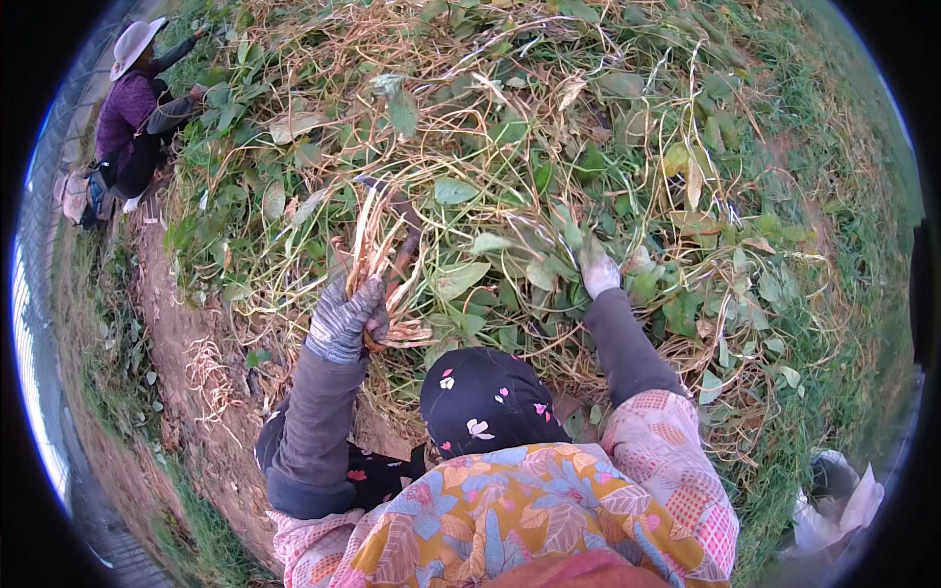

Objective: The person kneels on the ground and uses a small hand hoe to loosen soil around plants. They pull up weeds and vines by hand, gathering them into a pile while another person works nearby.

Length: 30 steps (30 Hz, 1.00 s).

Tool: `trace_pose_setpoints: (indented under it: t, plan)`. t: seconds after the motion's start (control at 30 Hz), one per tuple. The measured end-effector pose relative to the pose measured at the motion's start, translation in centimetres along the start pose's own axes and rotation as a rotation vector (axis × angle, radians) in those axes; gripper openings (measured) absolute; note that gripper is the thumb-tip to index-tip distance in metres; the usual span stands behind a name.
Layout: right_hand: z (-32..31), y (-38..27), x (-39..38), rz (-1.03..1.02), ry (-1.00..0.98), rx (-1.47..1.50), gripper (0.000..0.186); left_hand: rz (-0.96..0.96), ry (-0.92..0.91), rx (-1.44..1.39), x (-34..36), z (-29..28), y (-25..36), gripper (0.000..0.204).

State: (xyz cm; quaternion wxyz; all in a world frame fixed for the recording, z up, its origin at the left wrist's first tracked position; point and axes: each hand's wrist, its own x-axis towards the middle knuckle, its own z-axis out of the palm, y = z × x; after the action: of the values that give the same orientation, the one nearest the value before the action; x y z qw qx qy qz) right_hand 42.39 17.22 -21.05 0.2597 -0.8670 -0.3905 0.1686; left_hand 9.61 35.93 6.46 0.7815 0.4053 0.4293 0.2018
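Observation:
My left hand [355, 311], in a grey striped glove, is closed around a bunch of pale tan dried pods [372, 235] that fan upward and hang out below the fist. A dark curved piece [402, 220], which I cannot make out clearly, lies behind the bunch. My right hand [598, 265], in a whitish glove, reaches into the tangled green and yellowing vines [549, 245]; leaves and blur hide its fingers. Grey sleeves cover both forearms, and my knee in dark flowered cloth [490, 397] is below, between my arms.
A crouching person [132, 118] in a white hat and purple top works at the upper left beside bags [78, 196]. A dirt strip [186, 392] with dried scraps runs along the left. A pale sack [833, 510] lies at lower right among grass.

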Motion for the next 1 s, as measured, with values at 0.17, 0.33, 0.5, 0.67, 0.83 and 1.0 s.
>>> trace_pose_setpoints:
  t: [0.17, 0.33, 0.5, 0.67, 0.83, 1.0]
  plan:
    - [-3.2, 6.2, 4.8, 0.024, -0.014, 1.094, 0.037, -0.083, -0.068, 0.043, 2.0, -0.6, -1.2, 0.011]
    - [-12.1, 1.7, 10.8, 0.378, 0.439, 1.382, 0.028, -0.079, 0.002, 0.05, 1.3, 0.0, -0.8, 0.014]
    - [-15.0, 4.6, 21.7, 0.079, 0.473, 0.414, 0.035, -0.068, 0.025, 0.024, 1.2, -0.3, -0.6, 0.012]
    - [-12.1, 9.6, 22.8, 0.198, 0.326, 0.073, 0.052, -0.105, 0.004, -0.004, 1.6, -1.5, -1.1, 0.013]
    - [-9.2, 6.2, 17.8, 0.241, 0.407, -0.035, 0.042, -0.07, 0.066, -0.007, 0.7, -1.3, -1.2, 0.014]
    - [-6.8, 4.2, 8.5, 0.155, 0.581, 0.529, 0.033, -0.107, 0.046, 0.012, 0.7, -0.9, -1.1, 0.016]
